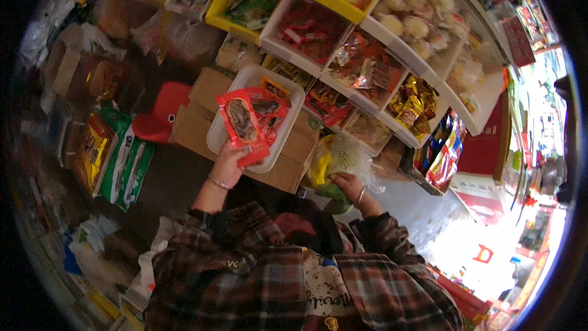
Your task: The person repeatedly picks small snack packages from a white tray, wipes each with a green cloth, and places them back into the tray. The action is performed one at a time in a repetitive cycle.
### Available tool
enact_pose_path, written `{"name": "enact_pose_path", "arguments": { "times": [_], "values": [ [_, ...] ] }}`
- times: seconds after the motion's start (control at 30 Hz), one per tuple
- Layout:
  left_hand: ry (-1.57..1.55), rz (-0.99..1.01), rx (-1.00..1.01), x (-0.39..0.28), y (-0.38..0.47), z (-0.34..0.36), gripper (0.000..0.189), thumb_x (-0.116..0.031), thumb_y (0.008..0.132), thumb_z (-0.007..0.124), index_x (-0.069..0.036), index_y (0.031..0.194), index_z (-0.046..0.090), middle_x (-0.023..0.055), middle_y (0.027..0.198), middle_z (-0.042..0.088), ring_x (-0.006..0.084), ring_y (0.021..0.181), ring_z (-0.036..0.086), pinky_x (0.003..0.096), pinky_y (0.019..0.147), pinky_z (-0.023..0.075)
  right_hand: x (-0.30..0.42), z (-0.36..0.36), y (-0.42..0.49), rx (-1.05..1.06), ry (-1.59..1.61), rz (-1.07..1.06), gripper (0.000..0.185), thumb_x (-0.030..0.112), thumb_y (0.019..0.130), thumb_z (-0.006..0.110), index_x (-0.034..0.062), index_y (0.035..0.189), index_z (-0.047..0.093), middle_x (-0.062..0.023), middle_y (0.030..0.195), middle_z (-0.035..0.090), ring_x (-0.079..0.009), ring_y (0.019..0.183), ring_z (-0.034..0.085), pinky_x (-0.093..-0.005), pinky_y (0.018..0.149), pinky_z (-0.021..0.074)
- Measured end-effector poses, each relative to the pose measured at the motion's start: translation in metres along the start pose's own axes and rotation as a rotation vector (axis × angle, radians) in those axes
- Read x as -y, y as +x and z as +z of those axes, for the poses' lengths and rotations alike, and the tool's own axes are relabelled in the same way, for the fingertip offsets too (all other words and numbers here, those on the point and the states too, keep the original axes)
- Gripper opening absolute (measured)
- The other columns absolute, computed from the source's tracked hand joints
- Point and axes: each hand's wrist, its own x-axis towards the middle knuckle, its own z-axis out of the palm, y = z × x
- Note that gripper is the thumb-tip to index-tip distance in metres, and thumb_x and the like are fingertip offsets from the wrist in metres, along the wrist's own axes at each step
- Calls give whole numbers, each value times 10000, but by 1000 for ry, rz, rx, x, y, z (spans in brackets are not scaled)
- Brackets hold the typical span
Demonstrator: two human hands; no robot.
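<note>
In my left hand (229, 161) is a red snack packet (240, 124) with a clear oval window showing brown food. I hold it by its lower end over a white plastic tray (216, 135). More red packets (272, 110) lie in that tray, which rests on a cardboard box (195, 133). To the right, my right hand (350, 187) has its fingers closed at the edge of a clear plastic bag (351, 156) with white netting and yellow and green things about it. Whether the fingers grip the bag or something green beneath is hard to tell.
Beyond the tray rise white bins (294, 50) and yellow bins (216, 14) of packaged snacks. A red cap (161, 112) and a green-and-white package (124, 161) are at the left. A carton of shiny bags (443, 156) stands at the right.
</note>
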Motion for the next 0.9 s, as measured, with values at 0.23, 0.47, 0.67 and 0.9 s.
{"name": "enact_pose_path", "arguments": {
  "times": [0.23, 0.47, 0.67, 0.9],
  "values": [
    [255, -147, 213, 15, -30, 124, 401, 24, 916, 454, -7, 1312, 401, 125, 1172, 579, 259, 1027, 625, 409, 770, 586, 139, -18, -9, 50, 402, -327, 412, 312, 896, 643, -9, 1154, 633, -94, 1100, 654, -155, 998, 584, -304, 887, 453],
    [581, -161, 177, 17, -47, 184, 533, -97, 861, 625, -15, 1340, 408, 95, 1174, 595, 204, 1082, 581, 356, 986, 439, 157, -49, -46, -46, 174, -507, 234, 197, 823, 705, -12, 929, 703, -63, 835, 703, -111, 785, 618, -284, 743, 501],
    [528, -24, 188, 20, -45, 231, 638, -113, 804, 696, -25, 1356, 388, 92, 1235, 553, 204, 1103, 570, 364, 964, 462, 141, -53, -65, 76, 473, -546, 206, 154, 826, 685, -23, 932, 696, -76, 813, 699, -95, 779, 616, -270, 725, 502],
    [553, 7, 370, 26, -31, 288, 607, 61, 771, 485, 30, 1367, 377, 156, 1373, 479, 261, 1271, 471, 381, 1094, 329, 129, -65, -83, -163, 340, -549, 255, 214, 837, 685, -19, 939, 699, -101, 798, 696, -104, 747, 612, -292, 698, 508]
  ]
}}
